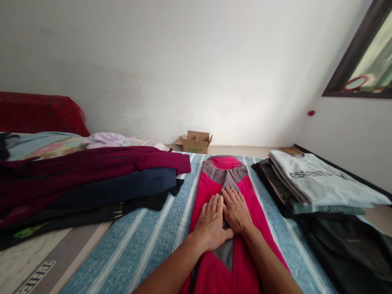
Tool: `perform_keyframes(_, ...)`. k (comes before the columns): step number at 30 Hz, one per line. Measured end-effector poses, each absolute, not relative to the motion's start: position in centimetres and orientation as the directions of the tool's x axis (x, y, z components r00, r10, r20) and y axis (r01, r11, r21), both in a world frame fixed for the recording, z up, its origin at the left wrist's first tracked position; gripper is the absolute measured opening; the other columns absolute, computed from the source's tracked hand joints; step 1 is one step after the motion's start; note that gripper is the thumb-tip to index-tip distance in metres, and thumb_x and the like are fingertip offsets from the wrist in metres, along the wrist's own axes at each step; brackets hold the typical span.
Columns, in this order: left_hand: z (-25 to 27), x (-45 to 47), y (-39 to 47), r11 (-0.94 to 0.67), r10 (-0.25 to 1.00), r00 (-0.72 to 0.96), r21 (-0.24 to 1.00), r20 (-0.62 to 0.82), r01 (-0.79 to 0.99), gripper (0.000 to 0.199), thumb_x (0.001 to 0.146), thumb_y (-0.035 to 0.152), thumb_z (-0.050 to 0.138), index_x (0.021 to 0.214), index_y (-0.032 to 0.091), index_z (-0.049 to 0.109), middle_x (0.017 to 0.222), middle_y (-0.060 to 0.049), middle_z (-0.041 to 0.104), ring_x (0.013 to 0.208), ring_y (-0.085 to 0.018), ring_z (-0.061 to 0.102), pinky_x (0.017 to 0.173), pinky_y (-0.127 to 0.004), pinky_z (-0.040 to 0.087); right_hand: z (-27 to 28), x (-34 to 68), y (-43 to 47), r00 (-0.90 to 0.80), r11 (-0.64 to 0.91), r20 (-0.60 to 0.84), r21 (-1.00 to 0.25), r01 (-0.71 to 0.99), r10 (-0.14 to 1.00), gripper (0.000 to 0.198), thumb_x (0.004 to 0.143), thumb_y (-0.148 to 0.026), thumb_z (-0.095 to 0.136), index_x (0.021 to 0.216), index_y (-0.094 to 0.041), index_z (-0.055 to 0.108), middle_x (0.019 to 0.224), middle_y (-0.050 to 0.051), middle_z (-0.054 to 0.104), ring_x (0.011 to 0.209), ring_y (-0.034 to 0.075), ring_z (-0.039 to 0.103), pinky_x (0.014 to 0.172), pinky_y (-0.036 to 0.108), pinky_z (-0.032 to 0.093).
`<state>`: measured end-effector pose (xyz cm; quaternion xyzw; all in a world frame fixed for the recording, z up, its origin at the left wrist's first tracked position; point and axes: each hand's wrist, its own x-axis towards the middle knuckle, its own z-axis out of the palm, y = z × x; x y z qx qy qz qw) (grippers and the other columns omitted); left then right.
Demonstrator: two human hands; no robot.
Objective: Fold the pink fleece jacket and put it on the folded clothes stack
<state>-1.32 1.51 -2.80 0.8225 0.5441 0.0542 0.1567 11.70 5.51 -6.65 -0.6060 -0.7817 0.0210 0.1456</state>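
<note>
A pink and grey jacket (208, 267) lies in a long narrow shape on the blue striped bedding, its collar at the far end. Both palms rest on its middle, side by side. My left hand (211, 224) is flat with its fingers stretched forward, the thumb reaching over toward the other hand. Just to its right, my right hand (236, 208) also lies flat, fingers extended over the grey panel. Neither hand grips the cloth. Part of the jacket is hidden under my hands and forearms.
To the left lies a heap of maroon (147, 160), navy (128, 185) and black garments. A stack topped by a light grey printed shirt (321, 183) is at right, with black clothing (346, 245) nearer me. Beyond the bedding's far edge stands a cardboard box (196, 143) by the wall.
</note>
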Motion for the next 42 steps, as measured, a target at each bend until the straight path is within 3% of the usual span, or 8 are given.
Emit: perform_keyframes(42, -3.32, -1.47, 1.87, -0.388, 0.908, 0.417, 0.289, -0.044, 0.875, 0.097, 0.072, 0.055, 0.048, 0.145, 0.005, 0.010, 0.153, -0.015, 0.006, 0.140, -0.027, 0.005, 0.112, -0.045, 0.013, -6.02, 11.62, 5.31, -0.216, 0.264, 0.211, -0.232, 0.936, 0.953, 0.050, 0.094, -0.039, 0.027, 0.140, -0.021, 0.037, 0.147, 0.004, 0.031, 0.137, 0.023, 0.021, 0.111, 0.044, 0.015)
